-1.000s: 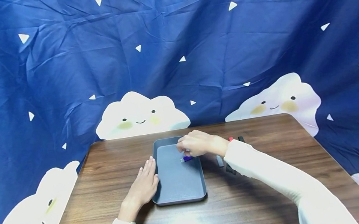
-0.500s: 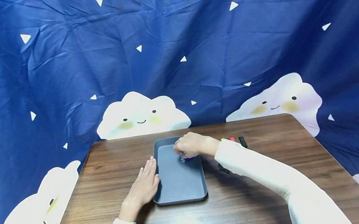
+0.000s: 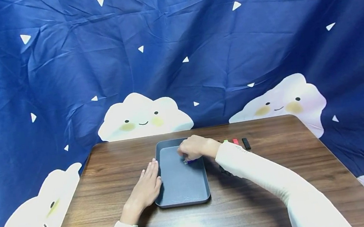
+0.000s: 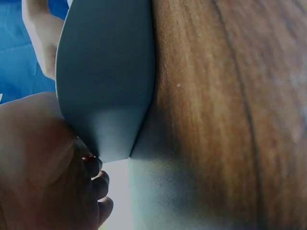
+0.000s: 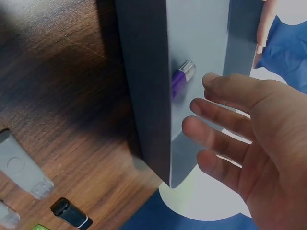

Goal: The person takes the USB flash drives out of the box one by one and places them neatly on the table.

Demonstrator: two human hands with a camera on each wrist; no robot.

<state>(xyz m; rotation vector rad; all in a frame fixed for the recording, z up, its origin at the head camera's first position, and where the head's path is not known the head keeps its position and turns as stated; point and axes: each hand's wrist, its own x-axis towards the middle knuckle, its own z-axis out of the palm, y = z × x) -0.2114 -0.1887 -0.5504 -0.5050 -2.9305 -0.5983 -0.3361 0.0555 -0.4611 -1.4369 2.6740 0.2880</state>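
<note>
A dark grey tray (image 3: 182,190) lies on the wooden table. Inside it, near the right wall, is a purple USB stick (image 5: 179,85) with a metal plug. My right hand (image 3: 195,147) hovers over the tray and partly covers the stick in the head view. Its fingers (image 5: 197,129) are loosely bent in the right wrist view, with nothing between them and the stick just off the index fingertip. My left hand (image 3: 146,185) rests against the tray's left side with fingers fairly straight; the left wrist view shows its palm beside the tray wall.
Right of the tray lie more USB sticks: a grey one (image 5: 23,165), a small black one (image 5: 70,212), a green one (image 3: 225,141), a red one (image 3: 235,142) and another black one (image 3: 246,143). A blue curtain (image 3: 214,47) hangs behind the table.
My right hand has shifted slightly left and down over the tray, covering more of the purple USB stick. The sleeve moved left, uncovering the green one. My left hand stays put.
</note>
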